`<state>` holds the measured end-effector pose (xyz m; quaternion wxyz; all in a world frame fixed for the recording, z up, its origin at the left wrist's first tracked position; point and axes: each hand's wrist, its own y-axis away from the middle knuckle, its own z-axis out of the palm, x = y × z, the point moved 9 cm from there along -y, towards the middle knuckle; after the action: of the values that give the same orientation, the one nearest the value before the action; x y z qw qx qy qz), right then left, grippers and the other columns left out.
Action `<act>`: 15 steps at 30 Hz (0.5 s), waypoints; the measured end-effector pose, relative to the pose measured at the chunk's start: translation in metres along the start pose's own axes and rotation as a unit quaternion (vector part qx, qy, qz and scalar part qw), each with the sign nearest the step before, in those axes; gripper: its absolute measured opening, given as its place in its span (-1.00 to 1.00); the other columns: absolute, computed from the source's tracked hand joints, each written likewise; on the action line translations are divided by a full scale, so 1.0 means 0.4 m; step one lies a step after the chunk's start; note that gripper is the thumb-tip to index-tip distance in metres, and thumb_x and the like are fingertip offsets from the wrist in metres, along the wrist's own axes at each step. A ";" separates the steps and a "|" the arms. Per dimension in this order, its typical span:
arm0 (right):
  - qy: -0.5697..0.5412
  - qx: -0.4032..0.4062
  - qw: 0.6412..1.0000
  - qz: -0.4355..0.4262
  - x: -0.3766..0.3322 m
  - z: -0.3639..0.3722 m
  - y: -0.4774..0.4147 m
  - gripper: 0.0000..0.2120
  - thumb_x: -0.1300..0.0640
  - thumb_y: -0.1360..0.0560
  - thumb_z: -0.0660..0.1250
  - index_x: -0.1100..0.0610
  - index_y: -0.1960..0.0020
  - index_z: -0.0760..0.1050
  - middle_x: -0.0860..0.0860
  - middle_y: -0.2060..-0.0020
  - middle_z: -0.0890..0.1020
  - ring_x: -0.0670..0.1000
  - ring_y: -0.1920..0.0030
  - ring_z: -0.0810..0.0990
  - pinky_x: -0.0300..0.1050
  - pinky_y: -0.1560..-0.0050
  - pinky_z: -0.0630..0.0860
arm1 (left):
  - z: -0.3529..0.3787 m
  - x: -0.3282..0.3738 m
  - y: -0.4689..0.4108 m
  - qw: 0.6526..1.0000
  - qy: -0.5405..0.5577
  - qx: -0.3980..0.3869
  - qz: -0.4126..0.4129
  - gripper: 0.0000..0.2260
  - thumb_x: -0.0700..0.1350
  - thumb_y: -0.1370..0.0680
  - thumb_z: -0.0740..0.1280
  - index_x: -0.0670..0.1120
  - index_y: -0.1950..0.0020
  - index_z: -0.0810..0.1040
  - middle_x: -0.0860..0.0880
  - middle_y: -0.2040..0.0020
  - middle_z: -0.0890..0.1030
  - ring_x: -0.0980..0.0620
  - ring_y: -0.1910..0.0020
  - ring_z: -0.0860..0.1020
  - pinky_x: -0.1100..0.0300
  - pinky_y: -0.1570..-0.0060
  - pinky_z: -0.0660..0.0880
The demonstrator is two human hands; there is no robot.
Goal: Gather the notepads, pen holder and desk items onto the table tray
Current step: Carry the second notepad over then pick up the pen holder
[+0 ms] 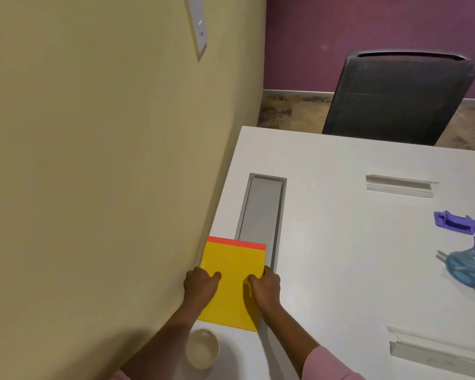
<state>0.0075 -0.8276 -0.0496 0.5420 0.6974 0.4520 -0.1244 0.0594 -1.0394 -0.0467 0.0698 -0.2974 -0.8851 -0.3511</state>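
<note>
— Where was the notepad?

— The yellow notepad (pixel 235 281), with its red strip along the far edge, lay at about seven o'clock on the white table (pixel 340 242), close against the beige wall (pixel 93 187). Its far end overlapped the near end of the grey recessed channel (pixel 262 215) set into the tabletop.

— And the hands?

— The left hand (pixel 200 283) had its grip clamped on the pad's left edge, the thumb on top. The right hand (pixel 266 286) had its grip clamped on the right edge in the same way. A pink sleeve (pixel 327 363) showed on the right arm.

— Anything else near it?

— A small cream bowl (pixel 202 348) sat just beside the pad's near edge, at six o'clock. Well apart, at three o'clock, stood a blue mesh pen holder (pixel 466 267), tilted, with a purple stapler-like item (pixel 454 222) just beyond it.

— And farther off?

— A black mesh chair (pixel 401 97) stood at one o'clock beyond the table, before a purple wall (pixel 340 37).
</note>
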 end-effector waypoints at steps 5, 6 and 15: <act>0.021 0.008 1.000 0.011 0.003 0.012 0.006 -0.62 0.11 -0.48 0.36 0.23 -0.23 0.43 0.19 -0.15 0.53 0.23 -0.17 0.53 0.21 -0.22 0.48 | 0.012 -0.006 -0.004 1.000 -0.020 0.008 0.008 -0.52 0.11 -0.52 0.30 -0.25 -0.22 0.37 -0.24 -0.21 0.46 -0.24 -0.19 0.44 -0.01 -0.17 0.36; 0.026 0.009 1.000 0.011 0.003 0.013 0.008 -0.62 0.11 -0.47 0.36 0.22 -0.24 0.43 0.18 -0.16 0.53 0.22 -0.18 0.52 0.20 -0.22 0.48 | 0.014 -0.007 -0.004 1.000 -0.023 0.012 0.008 -0.52 0.11 -0.52 0.30 -0.25 -0.21 0.36 -0.24 -0.21 0.45 -0.24 -0.19 0.43 -0.02 -0.17 0.36; 0.039 0.011 0.999 -0.001 -0.001 0.020 0.019 -0.62 0.12 -0.49 0.33 0.20 -0.27 0.39 0.17 -0.20 0.49 0.19 -0.24 0.45 0.12 -0.25 0.44 | 0.023 -0.023 -0.002 0.998 -0.052 0.022 0.002 -0.53 0.11 -0.49 0.29 -0.21 -0.21 0.35 -0.20 -0.20 0.47 -0.21 -0.17 0.45 0.01 -0.07 0.42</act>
<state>0.0158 -0.8348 -0.0476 0.5160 0.7073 0.4721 -0.1029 0.0674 -1.0383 -0.0570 0.0311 -0.3156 -0.8944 -0.3154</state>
